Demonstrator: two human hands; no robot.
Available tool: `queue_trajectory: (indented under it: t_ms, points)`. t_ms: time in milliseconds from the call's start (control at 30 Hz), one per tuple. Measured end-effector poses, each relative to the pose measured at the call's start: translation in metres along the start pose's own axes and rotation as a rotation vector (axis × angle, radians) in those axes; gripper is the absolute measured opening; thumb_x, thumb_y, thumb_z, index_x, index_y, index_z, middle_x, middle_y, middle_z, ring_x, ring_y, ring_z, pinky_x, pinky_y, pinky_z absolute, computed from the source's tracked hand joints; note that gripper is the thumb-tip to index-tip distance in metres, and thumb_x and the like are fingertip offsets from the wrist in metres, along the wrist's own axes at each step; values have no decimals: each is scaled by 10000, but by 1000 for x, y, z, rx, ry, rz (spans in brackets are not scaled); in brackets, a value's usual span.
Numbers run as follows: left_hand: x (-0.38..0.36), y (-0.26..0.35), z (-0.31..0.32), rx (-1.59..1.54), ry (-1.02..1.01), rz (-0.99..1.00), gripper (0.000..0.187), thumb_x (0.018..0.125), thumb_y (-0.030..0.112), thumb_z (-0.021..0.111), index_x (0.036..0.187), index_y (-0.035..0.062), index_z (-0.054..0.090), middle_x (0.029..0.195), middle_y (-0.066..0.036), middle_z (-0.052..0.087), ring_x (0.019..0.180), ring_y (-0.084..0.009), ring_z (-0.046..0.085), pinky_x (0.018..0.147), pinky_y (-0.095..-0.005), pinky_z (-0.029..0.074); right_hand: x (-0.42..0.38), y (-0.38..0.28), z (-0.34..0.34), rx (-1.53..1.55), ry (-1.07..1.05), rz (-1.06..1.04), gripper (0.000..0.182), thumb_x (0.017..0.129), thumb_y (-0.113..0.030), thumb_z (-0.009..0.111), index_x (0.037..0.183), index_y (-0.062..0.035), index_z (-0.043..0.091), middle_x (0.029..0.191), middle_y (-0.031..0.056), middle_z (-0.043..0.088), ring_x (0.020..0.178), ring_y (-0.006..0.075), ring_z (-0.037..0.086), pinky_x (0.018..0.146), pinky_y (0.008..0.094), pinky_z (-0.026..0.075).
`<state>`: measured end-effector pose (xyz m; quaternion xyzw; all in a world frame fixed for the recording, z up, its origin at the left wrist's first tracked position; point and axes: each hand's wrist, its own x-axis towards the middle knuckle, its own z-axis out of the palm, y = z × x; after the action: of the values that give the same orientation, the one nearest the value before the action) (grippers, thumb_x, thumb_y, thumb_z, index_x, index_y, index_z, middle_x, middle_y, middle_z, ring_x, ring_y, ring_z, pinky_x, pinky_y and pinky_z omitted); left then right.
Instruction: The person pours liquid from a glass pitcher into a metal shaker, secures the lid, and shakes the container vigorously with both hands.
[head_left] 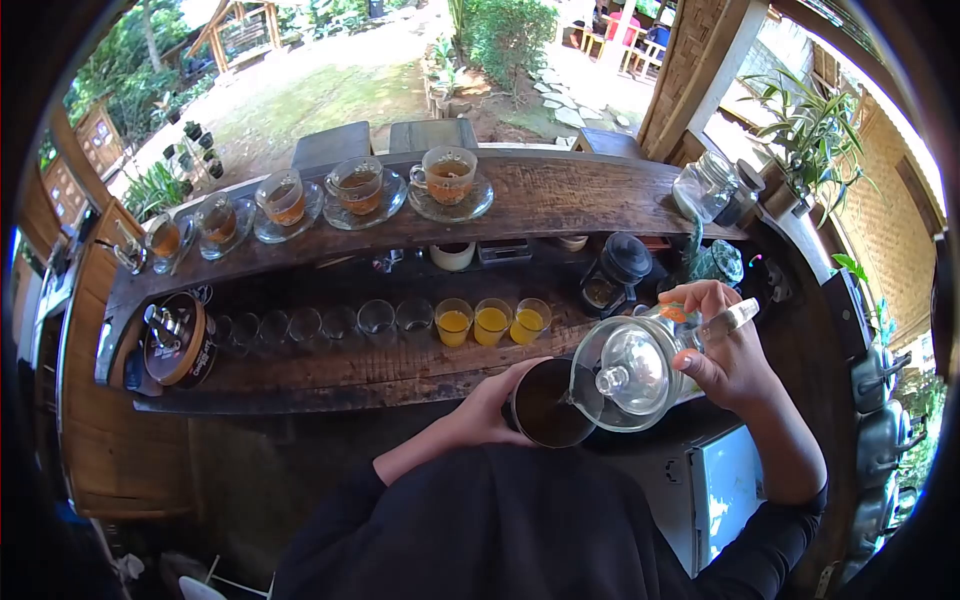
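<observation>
My left hand [488,407] is wrapped around the side of a round, dark, open-topped container [550,408] held low in front of my body. My right hand [728,350] grips the handle of a lidded glass teapot [622,372], which is tilted to the left. Its lip is at the container's right rim, and whether liquid is flowing is too faint to tell. Behind my left hand, three glasses of orange drink [491,322] stand on the wooden counter. A French press [612,275] with a dark lid stands behind the teapot.
Several glass cups of tea [446,176] on saucers line the raised ledge [560,195]. A row of see-through glasses [376,322] runs left along the lower counter to a round wooden item [178,340]. Glass jars [705,188] and a potted plant [795,135] stand at right.
</observation>
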<state>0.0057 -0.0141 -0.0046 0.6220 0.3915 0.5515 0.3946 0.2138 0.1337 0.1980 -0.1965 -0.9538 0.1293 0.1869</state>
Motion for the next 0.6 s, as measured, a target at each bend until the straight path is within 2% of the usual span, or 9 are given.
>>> queue_trajectory:
  t_ms: [267,600]
  points:
    - [3,0,2,52,-6,34,974,602,203,850,1382,35,291,1332,-139,459,1228,-256,466,1028,-377,378,-3,5,-3,-1,-24,-2,776,722,-756,493,941,-13,445,931,149,579,859,315,552,824,425,375]
    - [8,-2,9,80,-4,28,983,585,216,855,1380,37,304,1327,-147,464,1219,-276,475,1021,-383,384,-13,17,-5,12,-26,-12,779,722,-758,492,939,-12,443,935,146,573,853,309,537,817,426,371]
